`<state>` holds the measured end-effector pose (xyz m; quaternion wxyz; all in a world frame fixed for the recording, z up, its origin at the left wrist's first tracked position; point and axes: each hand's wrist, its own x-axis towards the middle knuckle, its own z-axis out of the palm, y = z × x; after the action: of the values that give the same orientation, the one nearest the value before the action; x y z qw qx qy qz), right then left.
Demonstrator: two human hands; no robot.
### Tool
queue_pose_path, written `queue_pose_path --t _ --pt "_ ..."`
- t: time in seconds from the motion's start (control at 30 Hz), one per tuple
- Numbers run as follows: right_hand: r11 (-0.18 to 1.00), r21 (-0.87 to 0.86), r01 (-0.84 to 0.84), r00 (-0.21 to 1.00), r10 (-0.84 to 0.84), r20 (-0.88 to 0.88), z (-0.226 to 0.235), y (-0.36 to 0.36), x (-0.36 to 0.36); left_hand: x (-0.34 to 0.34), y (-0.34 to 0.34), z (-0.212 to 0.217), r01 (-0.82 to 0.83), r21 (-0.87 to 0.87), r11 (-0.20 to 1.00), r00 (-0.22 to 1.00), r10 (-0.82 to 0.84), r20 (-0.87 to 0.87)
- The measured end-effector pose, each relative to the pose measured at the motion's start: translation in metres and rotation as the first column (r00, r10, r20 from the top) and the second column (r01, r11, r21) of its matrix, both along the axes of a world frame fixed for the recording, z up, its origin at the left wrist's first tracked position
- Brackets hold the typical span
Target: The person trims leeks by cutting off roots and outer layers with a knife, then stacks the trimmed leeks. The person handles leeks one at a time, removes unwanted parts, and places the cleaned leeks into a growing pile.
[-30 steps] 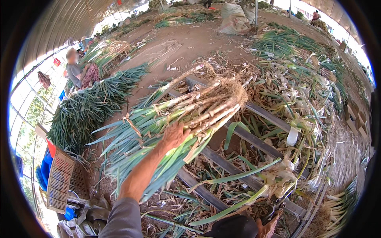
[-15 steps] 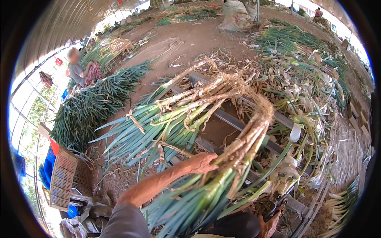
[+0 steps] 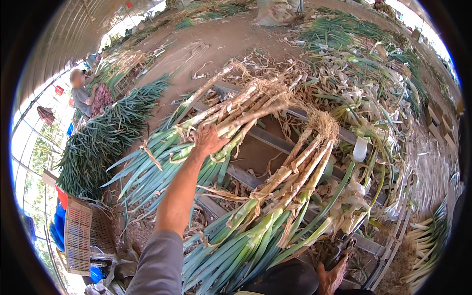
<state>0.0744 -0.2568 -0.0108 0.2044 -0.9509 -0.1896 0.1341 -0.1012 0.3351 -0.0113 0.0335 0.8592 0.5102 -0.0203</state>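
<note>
My left hand (image 3: 209, 141) reaches out to the far bundle of long green onions (image 3: 236, 110) and closes around a stalk, whose root end looks smeared by motion. Nearer to me, a second bundle of green onions (image 3: 287, 191) lies across the metal rails, roots pointing away and green leaves toward my lap. Low in the picture, my right hand (image 3: 333, 275) is closed around what look like dark-handled shears (image 3: 341, 250). Part of that hand is hidden, and the tool shows only in part.
Metal rails (image 3: 275, 140) run beneath the bundles. Peeled skins and leaf scraps (image 3: 368, 118) heap up on the right. Trimmed onions (image 3: 423, 246) lie at lower right. On the left are a plastic crate (image 3: 78, 236), a green onion pile (image 3: 103, 140) and a seated person (image 3: 83, 93).
My left hand has left the near bundle and moved up and away to the far bundle. The near bundle now lies lower on the rails. My right hand stays low with its tool.
</note>
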Motion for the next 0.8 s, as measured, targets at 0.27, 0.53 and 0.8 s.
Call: queue_pose_path --t 0.27,0.53,0.8 --pt "1.0 0.008 -0.022 1.0 0.022 0.014 -0.002 -0.005 -0.004 0.004 -0.035 -0.042 0.228 0.026 0.973 0.965 -0.229 0.128" --pt "0.996 0.077 0.048 0.996 -0.042 -0.083 0.012 0.007 -0.006 0.015 -0.139 -0.028 0.197 -0.388 0.901 0.915 -0.026 0.404" --pt "0.998 0.036 0.052 0.985 -0.045 -0.164 0.032 0.007 -0.006 0.012 -0.106 -0.011 0.051 -0.31 0.949 0.932 0.066 0.356"
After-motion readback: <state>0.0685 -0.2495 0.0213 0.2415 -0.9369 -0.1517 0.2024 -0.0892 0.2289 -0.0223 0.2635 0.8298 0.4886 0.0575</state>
